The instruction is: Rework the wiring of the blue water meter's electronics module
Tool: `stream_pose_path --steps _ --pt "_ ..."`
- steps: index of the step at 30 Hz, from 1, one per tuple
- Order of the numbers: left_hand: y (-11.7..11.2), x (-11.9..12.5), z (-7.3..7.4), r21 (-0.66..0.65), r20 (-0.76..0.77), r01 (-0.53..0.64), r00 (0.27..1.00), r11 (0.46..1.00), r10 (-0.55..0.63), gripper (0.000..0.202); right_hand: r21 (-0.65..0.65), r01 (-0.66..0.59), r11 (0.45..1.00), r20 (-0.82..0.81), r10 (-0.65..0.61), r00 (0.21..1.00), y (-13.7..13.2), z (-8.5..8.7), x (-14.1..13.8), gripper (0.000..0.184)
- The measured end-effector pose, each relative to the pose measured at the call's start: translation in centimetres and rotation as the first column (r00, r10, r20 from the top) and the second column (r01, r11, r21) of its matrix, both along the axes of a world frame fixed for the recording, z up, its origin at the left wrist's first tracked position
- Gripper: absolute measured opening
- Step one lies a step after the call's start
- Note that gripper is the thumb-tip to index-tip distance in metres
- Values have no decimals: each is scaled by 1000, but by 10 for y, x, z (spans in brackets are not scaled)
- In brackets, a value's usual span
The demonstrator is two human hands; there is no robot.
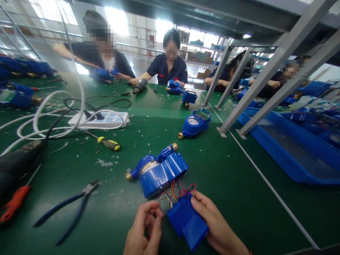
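Note:
My right hand [212, 219] grips a blue plastic cover [180, 216] by its right edge. Red, black, yellow and white wires [182, 189] run from this cover to a blue water meter [162, 173] with brass threaded ends, which lies tipped over on the green table. Left of the cover is my left hand [146, 226], its fingers curled in near the wires; whatever may be between the fingertips is too small to make out. Further back rests another blue water meter [195, 122], its dial and circuit board facing up.
Blue-handled pliers [77, 205], a red screwdriver [16, 202] and a yellow-black screwdriver [108, 143] lie on the left. Behind them is a power strip [106, 119] with looped cables. Grey metal posts [255, 78] and a blue tray [287, 156] stand right. Several people work across the table.

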State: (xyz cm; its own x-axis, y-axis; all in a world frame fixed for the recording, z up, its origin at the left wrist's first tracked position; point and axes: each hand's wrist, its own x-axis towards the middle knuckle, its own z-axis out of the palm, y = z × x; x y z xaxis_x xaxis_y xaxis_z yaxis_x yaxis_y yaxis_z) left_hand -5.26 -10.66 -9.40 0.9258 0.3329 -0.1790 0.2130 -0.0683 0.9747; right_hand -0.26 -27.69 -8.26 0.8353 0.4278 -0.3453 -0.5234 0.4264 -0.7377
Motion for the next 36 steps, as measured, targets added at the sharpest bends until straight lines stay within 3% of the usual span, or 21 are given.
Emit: stream_pose_path --steps 5,11,17,24,28,33,36 --pt "-3 7 5 -79 -65 141 987 987 -146 31 39 -2 999 -7 3 1000 1 -2 -1 10" --pt "3 23 0 -212 -142 289 936 934 -322 47 -1 -47 999 75 47 996 0 -1 1 12" --pt "0 31 4 -337 -167 245 935 909 -314 46 -120 -88 989 146 106 984 -3 4 4 15" --pt "4 29 3 -324 -173 242 935 915 -309 43 -372 -51 927 289 168 943 0 6 11 18" --pt "7 26 2 -350 -141 250 939 903 -314 35 -435 -38 900 312 191 931 -2 3 12 19" --pt "1 22 -4 -430 -115 153 968 890 -223 31 -510 24 860 389 206 898 -5 -1 12 22" --pt "0 25 -3 -418 -113 187 960 889 -255 29 -530 40 847 428 227 875 -6 -1 13 19"
